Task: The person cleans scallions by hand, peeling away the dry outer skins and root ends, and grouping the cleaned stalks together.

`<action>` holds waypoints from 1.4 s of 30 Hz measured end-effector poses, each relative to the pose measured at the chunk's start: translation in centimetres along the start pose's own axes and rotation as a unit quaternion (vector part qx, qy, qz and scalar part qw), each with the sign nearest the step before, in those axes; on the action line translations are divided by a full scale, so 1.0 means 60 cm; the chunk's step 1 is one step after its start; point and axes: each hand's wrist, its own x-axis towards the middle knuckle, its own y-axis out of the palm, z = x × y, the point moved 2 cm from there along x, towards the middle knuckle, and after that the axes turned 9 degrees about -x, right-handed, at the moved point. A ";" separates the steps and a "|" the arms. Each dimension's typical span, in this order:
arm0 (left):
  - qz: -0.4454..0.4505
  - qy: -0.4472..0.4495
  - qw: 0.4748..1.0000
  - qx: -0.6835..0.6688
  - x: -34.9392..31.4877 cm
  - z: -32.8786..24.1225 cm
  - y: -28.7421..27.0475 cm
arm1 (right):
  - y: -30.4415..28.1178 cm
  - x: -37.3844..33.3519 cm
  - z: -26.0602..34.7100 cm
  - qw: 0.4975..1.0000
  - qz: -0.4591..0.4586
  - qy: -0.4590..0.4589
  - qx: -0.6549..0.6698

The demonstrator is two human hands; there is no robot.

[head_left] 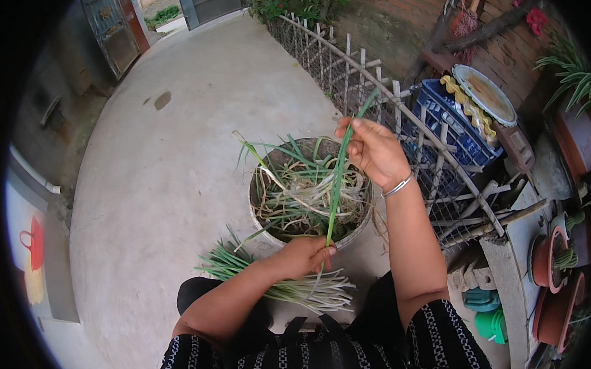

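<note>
A long green onion stretches upright between my two hands, its green leaves at the top. My left hand is closed round its lower part. Higher up and to the right, my right hand pinches the leaves between thumb and fingers; a silvery bracelet sits on that wrist. Beneath the onion stands a round tub holding tangled green leaves, pale stalks and dry skins. On the ground between the tub and my legs lies a pile of green onions, white ends pointing right, partly hidden by my left forearm.
A stick-and-wire fence runs along the right. Behind it are a blue crate and a round tray. Potted plants and a green container stand at lower right. Concrete floor extends left; a red basket is at far left.
</note>
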 end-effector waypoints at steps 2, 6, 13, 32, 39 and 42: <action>-0.005 -0.008 1.000 -0.020 0.003 0.002 -0.003 | -0.007 0.004 -0.001 0.999 -0.031 -0.036 -0.008; -0.013 -0.007 1.000 -0.022 0.005 0.009 -0.005 | 0.010 -0.005 0.006 0.987 -0.072 -0.089 -0.115; -0.032 -0.017 0.994 -0.100 0.003 0.030 -0.009 | 0.010 -0.003 0.001 0.904 -0.135 -0.174 -0.365; -0.446 -0.208 0.585 -0.645 -0.077 0.470 0.111 | -0.232 -0.041 -0.120 0.711 -0.043 -0.026 -0.701; -0.493 -0.385 0.588 -0.513 -0.081 0.541 0.124 | -0.106 -0.021 -0.141 0.719 0.016 -0.170 -0.673; -0.360 -0.299 0.780 -0.415 -0.029 0.371 0.067 | -0.062 0.015 -0.187 0.691 0.097 -0.115 -0.707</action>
